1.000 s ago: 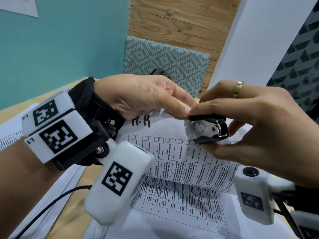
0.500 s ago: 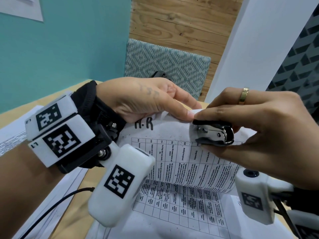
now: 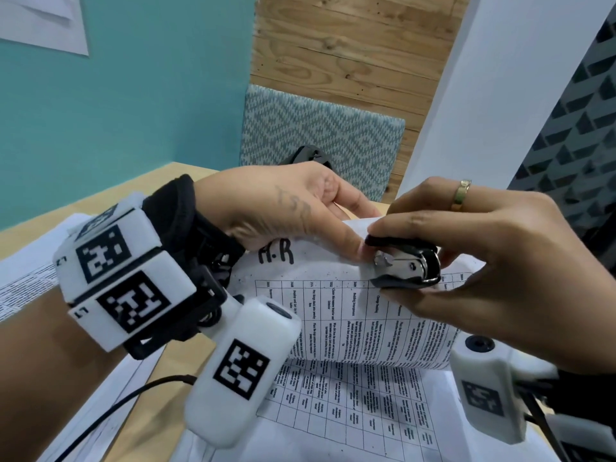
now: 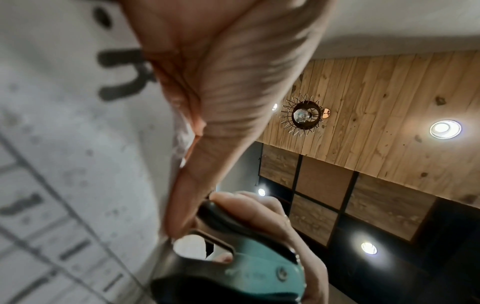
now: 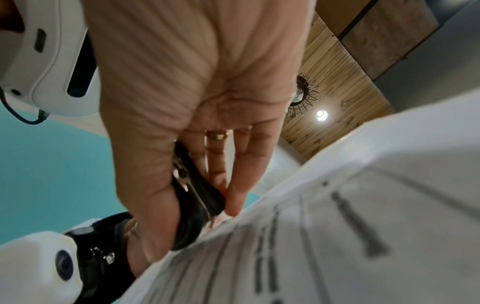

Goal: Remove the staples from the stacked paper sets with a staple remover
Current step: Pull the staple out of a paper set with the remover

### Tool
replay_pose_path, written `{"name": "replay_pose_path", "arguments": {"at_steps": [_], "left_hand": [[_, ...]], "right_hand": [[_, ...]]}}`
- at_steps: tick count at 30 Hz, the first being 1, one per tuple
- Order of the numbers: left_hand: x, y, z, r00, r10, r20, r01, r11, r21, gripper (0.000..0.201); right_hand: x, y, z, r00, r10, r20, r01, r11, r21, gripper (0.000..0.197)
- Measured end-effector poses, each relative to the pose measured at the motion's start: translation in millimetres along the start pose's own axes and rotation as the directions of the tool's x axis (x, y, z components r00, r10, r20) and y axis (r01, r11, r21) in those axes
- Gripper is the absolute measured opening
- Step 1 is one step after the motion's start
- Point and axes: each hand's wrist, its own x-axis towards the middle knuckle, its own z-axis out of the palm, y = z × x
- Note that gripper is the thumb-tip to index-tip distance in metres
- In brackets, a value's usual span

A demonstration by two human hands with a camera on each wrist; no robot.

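While the paper set [image 3: 350, 295] is lifted off the bench [image 3: 160, 181] and bent back over itself, its top edge is pinched by the left hand [image 3: 283, 208], thumb on the printed face beside the handwritten "A.R", fingers behind the sheet. The staple remover [image 3: 405, 265] is gripped by the right hand [image 3: 493, 261], index finger on the upper black grip and thumb under the lower one; its metal jaws are pointed left at the paper's top corner, touching the left thumb tip. Jaws look nearly closed; whether a staple is caught cannot be told. In the left wrist view, the thumb [image 4: 207, 164] is seen pressed on the paper with the remover just below it. In the right wrist view, the remover [image 5: 197, 197] is seen clamped between thumb and fingers against the paper edge; a gold ring [image 3: 461, 195] is worn on that hand. More printed sheets [image 3: 350, 411] are lying flat on the bench under the lifted set, and another stack [image 3: 20, 281] is seen at far left. A patterned chair back [image 3: 320, 141] is visible behind the bench.
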Motion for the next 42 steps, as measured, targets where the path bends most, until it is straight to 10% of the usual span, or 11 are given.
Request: {"name": "replay_pose_path", "arguments": {"at_steps": [21,32,42], "left_hand": [[5,-4,0,0.998,-0.01,-0.06,0.001,0.991,-0.133,0.04],[6,-3,11,0.943,0.132,-0.306,-0.123,0.991,0.05,0.022],[7,1,8,0.984,0.033,-0.176,-0.089,0.944,-0.318,0.022]], "right_hand": [[-2,3,7,0.984,0.007,-0.179,-0.019,0.997,-0.068,0.015],[0,6,11,0.928,0.158,-0.338,-0.138,0.987,0.081,0.02],[0,6,1,0.938,0.167,-0.305,-0.107,0.973,0.203,0.022]]}}
